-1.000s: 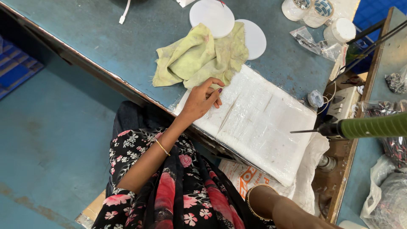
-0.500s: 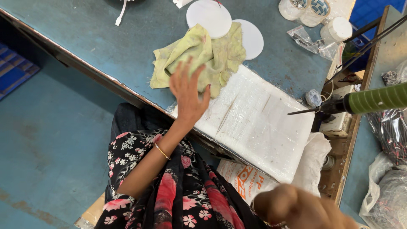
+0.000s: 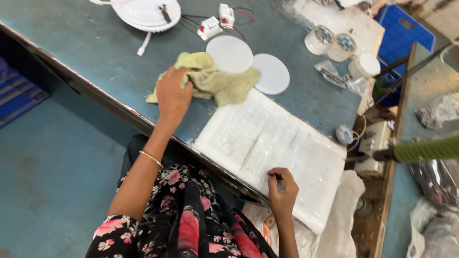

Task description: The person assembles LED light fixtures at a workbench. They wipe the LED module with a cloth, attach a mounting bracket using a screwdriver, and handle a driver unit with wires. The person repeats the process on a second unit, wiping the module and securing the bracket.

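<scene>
Lying on the blue-grey worktable (image 3: 86,52), a yellow-green cloth (image 3: 215,81) is gripped at its near edge by the left hand (image 3: 173,93), fingers closed over the fabric. Two white discs (image 3: 229,53) are just beyond it, one partly overlapped. The right hand (image 3: 283,187) is rested on a white foam slab (image 3: 267,143), fingers curled; whether anything is pinched cannot be told.
</scene>
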